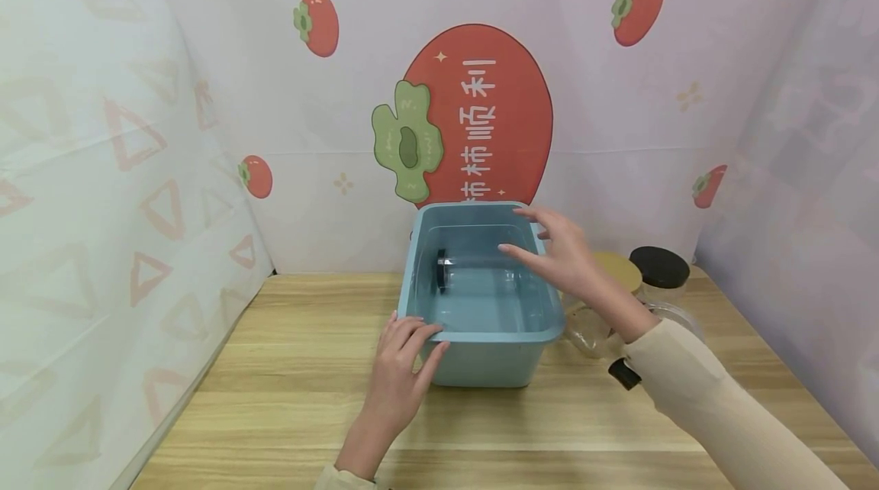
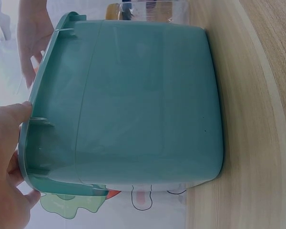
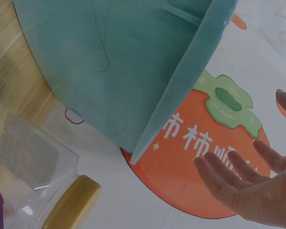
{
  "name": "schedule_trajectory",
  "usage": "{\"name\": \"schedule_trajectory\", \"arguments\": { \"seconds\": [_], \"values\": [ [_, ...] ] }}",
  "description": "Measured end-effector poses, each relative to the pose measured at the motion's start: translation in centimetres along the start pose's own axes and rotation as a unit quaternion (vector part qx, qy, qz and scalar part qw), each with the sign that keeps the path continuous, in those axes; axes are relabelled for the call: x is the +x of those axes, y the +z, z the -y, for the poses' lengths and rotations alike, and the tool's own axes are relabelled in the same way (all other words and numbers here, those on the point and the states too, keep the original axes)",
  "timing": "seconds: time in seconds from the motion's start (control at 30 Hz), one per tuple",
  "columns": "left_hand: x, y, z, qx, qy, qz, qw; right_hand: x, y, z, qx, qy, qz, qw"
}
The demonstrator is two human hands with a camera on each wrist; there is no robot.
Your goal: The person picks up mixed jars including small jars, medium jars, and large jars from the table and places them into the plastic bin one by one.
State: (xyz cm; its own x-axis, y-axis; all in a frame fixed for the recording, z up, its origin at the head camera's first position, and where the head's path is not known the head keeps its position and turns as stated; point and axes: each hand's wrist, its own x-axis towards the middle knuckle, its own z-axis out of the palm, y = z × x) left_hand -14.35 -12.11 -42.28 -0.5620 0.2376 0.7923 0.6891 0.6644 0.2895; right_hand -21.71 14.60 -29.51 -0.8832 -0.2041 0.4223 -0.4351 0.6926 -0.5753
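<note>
Blue plastic tub (image 1: 481, 364) already cradles one black-lidded jar (image 1: 472, 274), more jars (image 1: 659, 267) remaining outside, left hand (image 1: 401, 352) pinching its rim (image 1: 497, 337), right hand (image 1: 566, 257) empty, fingers (image 1: 539, 217) spread.

In the head view, your left forearm (image 1: 371, 433) angled toward one o'clock, your left hand (image 1: 400, 359) bent into a grip. Your right forearm (image 1: 714, 398) slanted toward ten o'clock, your right hand (image 1: 565, 255) raised, thumb (image 1: 523, 253) and fingers (image 1: 542, 217) spread apart.

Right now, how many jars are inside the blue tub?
1: a clear jar lying on its side in the blue tub, black lid facing left. Others may be hidden behind the tub's near side.
</note>
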Motion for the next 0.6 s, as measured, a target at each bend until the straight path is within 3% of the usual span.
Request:
{"name": "schedule_trajectory", "arguments": {
  "seconds": [0.6],
  "values": [
    [0.0,0.0,0.0,-0.001,-0.001,0.001,1.0000,-2.1,-1.3,-1.3,0.009,0.001,-0.037,0.999]
  ]
}}
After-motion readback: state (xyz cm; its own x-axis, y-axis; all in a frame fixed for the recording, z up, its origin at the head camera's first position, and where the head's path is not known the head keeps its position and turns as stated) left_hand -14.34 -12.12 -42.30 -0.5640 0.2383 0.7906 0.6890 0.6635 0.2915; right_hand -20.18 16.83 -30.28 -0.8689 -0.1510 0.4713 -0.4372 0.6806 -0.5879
